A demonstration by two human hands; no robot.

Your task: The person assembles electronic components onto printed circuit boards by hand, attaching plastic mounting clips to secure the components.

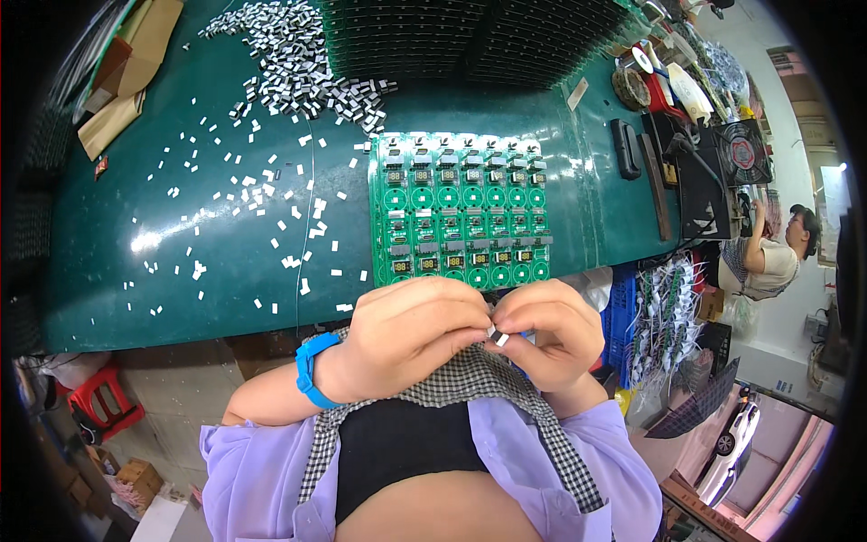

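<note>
Just off the table's near edge, my left hand (411,330) and my right hand (553,334) meet with their fingertips pinched around a small black-and-white block (498,338). My fingers cover part of the block. A blue band (313,370) circles my left wrist. Right beyond my hands lies a panel of green circuit boards (449,223) in rows, with small digit displays on it. White rectangles cover a few of those displays, mostly in the upper row.
A heap of black-and-white blocks (289,59) lies at the far left of the green table (117,271), with many white pieces (257,191) scattered nearer. Stacked green boards (470,41) stand at the back. A fan (744,151) and a blue crate (621,316) are right; another person (768,253) is beyond.
</note>
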